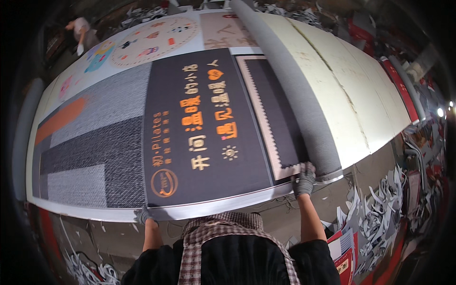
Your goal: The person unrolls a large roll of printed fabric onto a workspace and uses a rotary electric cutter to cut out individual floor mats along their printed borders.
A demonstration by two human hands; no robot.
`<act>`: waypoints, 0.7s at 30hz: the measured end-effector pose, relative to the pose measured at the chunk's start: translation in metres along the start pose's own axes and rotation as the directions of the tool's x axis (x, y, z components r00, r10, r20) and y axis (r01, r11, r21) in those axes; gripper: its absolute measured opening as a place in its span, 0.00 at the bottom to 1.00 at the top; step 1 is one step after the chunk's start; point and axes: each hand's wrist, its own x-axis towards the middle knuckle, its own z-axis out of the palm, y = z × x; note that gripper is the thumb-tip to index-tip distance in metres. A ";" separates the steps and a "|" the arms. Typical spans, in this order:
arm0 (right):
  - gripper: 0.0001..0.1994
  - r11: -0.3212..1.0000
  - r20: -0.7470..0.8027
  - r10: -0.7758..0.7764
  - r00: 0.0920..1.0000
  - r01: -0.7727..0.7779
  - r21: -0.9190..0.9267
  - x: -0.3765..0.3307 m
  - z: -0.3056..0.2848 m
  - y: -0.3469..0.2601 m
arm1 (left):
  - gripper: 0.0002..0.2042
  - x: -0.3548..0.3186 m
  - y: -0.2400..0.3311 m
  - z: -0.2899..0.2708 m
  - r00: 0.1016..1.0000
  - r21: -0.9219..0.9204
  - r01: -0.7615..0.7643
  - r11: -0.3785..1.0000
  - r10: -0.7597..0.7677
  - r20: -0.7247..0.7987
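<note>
A wide printed floor-mat sheet (pixel 213 178) lies across a large table, with dark, grey and orange panels and lettering. Its right part is wound into a thick grey roll (pixel 304 104) that runs away from me. At the sheet's near edge, beside the seam between two panels, my left hand (pixel 144 215) in a grey glove is closed on the border; its fingers are partly hidden. My right hand (pixel 304 180), gloved too, is closed round the sheet's near edge where it meets the roll's near end.
Right of the roll shows the pale tabletop (pixel 351 104) with dark seams. Grey offcut strips (pixel 380 209) heap on the floor at right, with more at lower left (pixel 92 273). Another roll (pixel 26 137) flanks the left side. A person (pixel 81 32) stands at the far left.
</note>
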 end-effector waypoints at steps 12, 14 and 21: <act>0.27 0.742 0.326 -0.583 0.744 0.651 -0.159 0.102 -0.025 0.267 | 0.33 -0.236 -0.033 0.053 0.957 0.437 -0.200 0.877 0.270 -0.105; 0.29 0.825 0.337 -0.438 0.833 0.522 -0.218 0.137 -0.052 0.323 | 0.35 -0.291 -0.043 0.064 0.969 0.220 -0.202 0.954 0.227 -0.094; 0.27 0.678 0.025 0.698 0.716 -0.671 0.301 0.117 -0.055 0.587 | 0.33 -0.401 0.003 0.059 0.869 0.143 -0.494 0.857 0.482 0.112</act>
